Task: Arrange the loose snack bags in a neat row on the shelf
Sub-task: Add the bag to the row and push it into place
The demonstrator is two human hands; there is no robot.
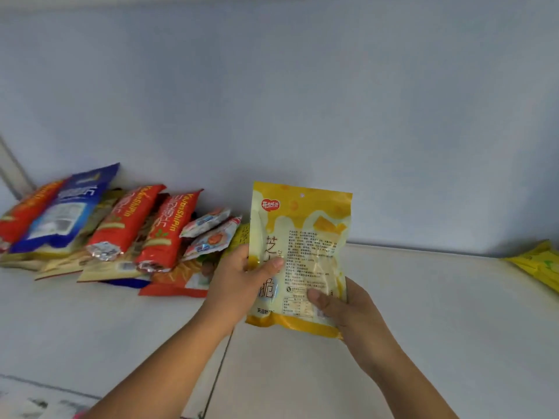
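Placing a bag at the end of the row. Nearest the viewer, the right hand point(335, 303) grips the lower right corner of the yellow snack bag point(299, 255), thumb across its printed face; the left hand point(242, 276) grips the bag's left edge a little higher, thumb likewise in front. Both grips are closed on the bag, which is held upright and clear of the shelf point(423, 313), its printed back panel towards the camera. Thus the bag rises above and between the two grips, most of its length unsupported. Beyond and to the left of the bag, the row of snack bags point(115, 231) leans against the back wall point(302, 101), its last small packets point(208, 234) just beside the bag's left edge. To do the step well, it should probably be lowered against the wall next to those packets, at the same lean, with the bottom seam seated before either grip lets go. Another yellow bag point(538, 264) lies well to the right of the bag.
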